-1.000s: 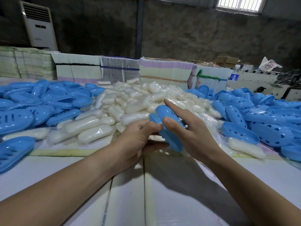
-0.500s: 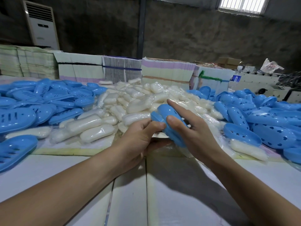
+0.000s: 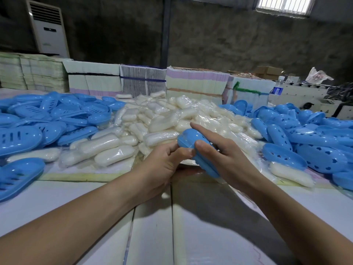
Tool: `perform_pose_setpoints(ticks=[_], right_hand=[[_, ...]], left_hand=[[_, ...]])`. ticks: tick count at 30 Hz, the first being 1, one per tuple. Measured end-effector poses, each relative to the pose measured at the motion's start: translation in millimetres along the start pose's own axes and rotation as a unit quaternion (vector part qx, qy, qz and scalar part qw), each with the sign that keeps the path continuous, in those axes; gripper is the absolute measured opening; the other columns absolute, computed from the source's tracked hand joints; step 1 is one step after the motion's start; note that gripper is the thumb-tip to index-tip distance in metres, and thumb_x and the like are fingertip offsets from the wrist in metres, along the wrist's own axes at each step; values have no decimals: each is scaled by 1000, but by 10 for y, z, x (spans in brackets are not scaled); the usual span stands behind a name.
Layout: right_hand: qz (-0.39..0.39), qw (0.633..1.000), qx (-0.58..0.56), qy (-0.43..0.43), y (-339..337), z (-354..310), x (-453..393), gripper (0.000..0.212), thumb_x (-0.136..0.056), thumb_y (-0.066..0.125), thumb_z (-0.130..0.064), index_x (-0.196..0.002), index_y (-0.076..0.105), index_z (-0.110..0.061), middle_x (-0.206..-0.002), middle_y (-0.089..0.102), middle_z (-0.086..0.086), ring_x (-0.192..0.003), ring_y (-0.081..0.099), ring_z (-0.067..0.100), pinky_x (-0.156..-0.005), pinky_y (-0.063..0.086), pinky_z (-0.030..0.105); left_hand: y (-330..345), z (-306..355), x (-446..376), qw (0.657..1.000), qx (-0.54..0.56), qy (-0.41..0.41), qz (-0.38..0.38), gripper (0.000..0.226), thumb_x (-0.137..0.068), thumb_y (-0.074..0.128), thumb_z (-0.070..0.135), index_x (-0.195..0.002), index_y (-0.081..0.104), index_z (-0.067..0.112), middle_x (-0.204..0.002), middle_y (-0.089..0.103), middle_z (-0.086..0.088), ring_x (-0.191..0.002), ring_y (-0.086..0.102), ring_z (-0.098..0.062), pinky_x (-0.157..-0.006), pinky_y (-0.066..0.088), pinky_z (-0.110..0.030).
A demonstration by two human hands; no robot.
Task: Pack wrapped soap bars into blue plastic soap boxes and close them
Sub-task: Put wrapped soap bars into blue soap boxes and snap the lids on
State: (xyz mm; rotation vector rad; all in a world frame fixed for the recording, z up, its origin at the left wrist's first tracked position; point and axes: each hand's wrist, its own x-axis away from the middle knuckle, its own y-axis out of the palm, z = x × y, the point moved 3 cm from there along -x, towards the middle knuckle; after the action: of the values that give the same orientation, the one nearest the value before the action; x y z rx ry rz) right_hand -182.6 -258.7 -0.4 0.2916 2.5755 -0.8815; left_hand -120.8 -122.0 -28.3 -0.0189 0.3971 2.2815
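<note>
Both hands hold one blue plastic soap box [image 3: 193, 139] above the table's middle, tilted with its far end up. My left hand [image 3: 162, 165] grips its near left edge, thumb on top. My right hand [image 3: 223, 155] wraps its right side, thumb pressing the lid and index finger stretched along the top. The two halves look pressed together; whatever is inside is hidden. A heap of white wrapped soap bars [image 3: 172, 119] lies just behind the hands.
Blue slotted box halves [image 3: 44, 119] are piled at the left; blue halves with heart holes [image 3: 309, 138] are piled at the right. Stacks of flat cartons [image 3: 194, 83] line the table's far edge. White table panels [image 3: 152, 226] lie under my forearms.
The hands and the box have hardly moved. The left thumb has slid closer to the right thumb on the box.
</note>
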Motion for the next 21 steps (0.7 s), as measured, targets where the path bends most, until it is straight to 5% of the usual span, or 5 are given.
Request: perform_pose_setpoints(ticks=[6,10,16,21], right_hand=[[-43,999,-27,17,-33,2,15,52,-89,51,-50,-140,50,-37,-137,55,-19,-126,51,1,-111,39,41],[-63,998,5,8,-50,-12,41,52,-90,51,-49,-141,49,-38,-133,57,-18,-124,50,-1,-110,38,34],[7,1000,-25,-4,3,-73,17,45,-86,53,-47,-131,51,-47,-131,59,-14,-122,52,-1,-109,39,35],[50,998,-27,-7,23,-92,12,45,-85,53,-47,-130,50,-50,-126,58,-22,-121,51,-6,-109,39,32]], left_hand=[[-15,-15,4,999,-39,-10,5,28,-97,56,11,-120,65,-2,-123,69,-21,-106,71,-26,-103,54,-41],[-50,-14,13,996,-82,-38,-20,26,-98,59,11,-121,66,2,-124,71,-17,-116,68,-30,-103,54,-37],[7,29,4,996,-85,-26,-23,53,-69,62,36,-117,71,17,-125,70,-12,-117,67,-33,-109,50,-42],[96,40,-10,1000,-9,0,-16,33,-78,51,22,-91,81,24,-118,73,-13,-102,69,-23,-107,49,-45]])
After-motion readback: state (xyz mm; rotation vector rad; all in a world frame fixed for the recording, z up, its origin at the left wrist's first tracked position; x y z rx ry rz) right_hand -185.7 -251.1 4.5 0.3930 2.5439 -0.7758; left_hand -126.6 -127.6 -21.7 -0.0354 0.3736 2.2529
